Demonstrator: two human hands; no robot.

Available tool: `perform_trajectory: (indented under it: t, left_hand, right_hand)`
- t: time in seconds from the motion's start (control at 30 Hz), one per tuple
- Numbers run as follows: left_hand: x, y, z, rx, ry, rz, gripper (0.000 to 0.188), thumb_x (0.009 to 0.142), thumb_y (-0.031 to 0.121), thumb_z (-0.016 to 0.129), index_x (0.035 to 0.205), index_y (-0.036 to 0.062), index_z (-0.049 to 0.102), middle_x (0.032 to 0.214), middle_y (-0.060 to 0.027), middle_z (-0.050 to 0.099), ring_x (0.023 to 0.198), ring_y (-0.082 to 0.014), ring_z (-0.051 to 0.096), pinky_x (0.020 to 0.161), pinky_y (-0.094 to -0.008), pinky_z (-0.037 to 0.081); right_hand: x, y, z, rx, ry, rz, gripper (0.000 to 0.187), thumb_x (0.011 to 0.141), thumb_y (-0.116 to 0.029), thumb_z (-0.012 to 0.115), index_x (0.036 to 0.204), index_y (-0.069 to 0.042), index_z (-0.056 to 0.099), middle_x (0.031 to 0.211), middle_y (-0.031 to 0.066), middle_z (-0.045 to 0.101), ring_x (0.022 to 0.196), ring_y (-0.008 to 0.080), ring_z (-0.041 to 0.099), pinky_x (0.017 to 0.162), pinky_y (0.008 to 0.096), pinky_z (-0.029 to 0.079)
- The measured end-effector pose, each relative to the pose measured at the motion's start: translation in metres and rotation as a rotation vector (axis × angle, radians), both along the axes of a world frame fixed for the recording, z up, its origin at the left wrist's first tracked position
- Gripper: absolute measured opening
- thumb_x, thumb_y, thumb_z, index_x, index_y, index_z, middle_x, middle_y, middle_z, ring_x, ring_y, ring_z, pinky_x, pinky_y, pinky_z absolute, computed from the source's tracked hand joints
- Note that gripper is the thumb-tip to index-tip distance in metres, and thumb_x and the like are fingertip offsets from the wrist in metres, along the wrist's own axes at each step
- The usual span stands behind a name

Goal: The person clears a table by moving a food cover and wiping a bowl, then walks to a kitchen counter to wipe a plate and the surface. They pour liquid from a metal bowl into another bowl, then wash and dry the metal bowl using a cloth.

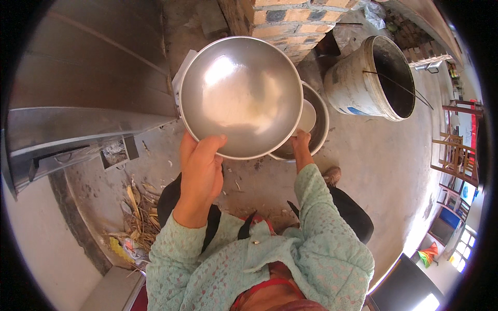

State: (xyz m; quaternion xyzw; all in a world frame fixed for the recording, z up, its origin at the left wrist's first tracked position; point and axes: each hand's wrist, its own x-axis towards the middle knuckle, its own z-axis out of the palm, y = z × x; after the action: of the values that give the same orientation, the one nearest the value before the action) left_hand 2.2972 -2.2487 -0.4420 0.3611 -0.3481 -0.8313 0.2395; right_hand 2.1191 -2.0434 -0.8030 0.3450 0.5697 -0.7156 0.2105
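A large, shiny metal basin (244, 103) is raised in front of me, its hollow turned toward me. My left hand (203, 163) grips its lower-left rim, thumb over the inner edge. Behind and to the right, lower down, is a second metal basin (325, 118), partly covered by the first. Inside it shows a pale round bowl (307, 116). The fingers of my right hand (301, 144) are closed at the near edge of that bowl, their tips partly hidden by the raised basin's rim.
A stained white bucket (353, 78) with a wire handle stands at the far right beside a brick pillar (282, 26). On the left is a dark metal-sided stove (93, 114). Dry husks and twigs (137, 212) lie on the floor below it. Wooden chairs (456, 155) are along the right.
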Motion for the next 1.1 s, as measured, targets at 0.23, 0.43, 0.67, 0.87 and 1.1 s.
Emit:
perform_trajectory:
  t: [0.23, 0.43, 0.67, 0.87, 1.1]
  left_hand:
    - [-0.003, 0.005, -0.005, 0.015, 0.053, -0.051, 0.045, 0.076, 0.001, 0.048, 0.121, 0.001, 0.041, 0.109, -0.0105, 0.053, 0.093, -0.0175, 0.057, 0.071, -0.0297, 0.051]
    - [-0.008, 0.009, -0.001, -0.021, 0.084, -0.03, 0.041, 0.074, 0.001, 0.049, 0.115, -0.0021, 0.042, 0.108, -0.0145, 0.054, 0.09, -0.025, 0.06, 0.07, -0.0414, 0.056]
    - [-0.009, 0.007, -0.005, -0.023, 0.129, -0.08, 0.055, 0.069, 0.001, 0.047, 0.122, -0.0028, 0.033, 0.109, -0.0185, 0.051, 0.086, -0.0273, 0.061, 0.054, -0.0363, 0.057]
    - [-0.011, 0.007, -0.01, -0.051, 0.064, -0.097, 0.055, 0.071, 0.003, 0.047, 0.124, 0.0003, 0.034, 0.114, -0.0173, 0.05, 0.09, -0.0324, 0.06, 0.058, -0.0451, 0.058]
    - [-0.008, 0.004, -0.012, -0.044, 0.077, -0.08, 0.055, 0.071, 0.001, 0.046, 0.123, 0.0001, 0.03, 0.11, -0.0187, 0.051, 0.08, -0.0321, 0.063, 0.051, -0.0384, 0.057]
  right_hand:
    - [-0.036, 0.034, 0.036, 0.822, 0.649, 0.486, 0.033, 0.072, 0.0, 0.049, 0.104, -0.001, 0.055, 0.084, 0.0169, 0.064, 0.076, 0.0311, 0.062, 0.063, 0.0404, 0.049]
    - [-0.062, 0.049, 0.105, 1.141, 0.933, 0.679, 0.04, 0.074, 0.003, 0.045, 0.113, -0.005, 0.051, 0.095, 0.0241, 0.059, 0.085, 0.0418, 0.057, 0.072, 0.0479, 0.046]
    - [-0.068, 0.052, 0.2, 1.276, 1.266, 0.807, 0.043, 0.078, 0.003, 0.044, 0.12, -0.005, 0.046, 0.107, 0.0223, 0.056, 0.09, 0.0407, 0.056, 0.073, 0.0479, 0.047]
    - [-0.065, 0.067, 0.241, 1.215, 1.181, 0.75, 0.04, 0.077, 0.003, 0.044, 0.117, 0.0, 0.049, 0.103, 0.0232, 0.058, 0.086, 0.0385, 0.059, 0.075, 0.0423, 0.048]
    - [-0.03, 0.092, 0.317, 0.115, 0.389, 0.378, 0.051, 0.068, 0.009, 0.05, 0.117, 0.006, 0.041, 0.109, 0.0212, 0.051, 0.092, 0.0391, 0.057, 0.078, 0.0546, 0.05]
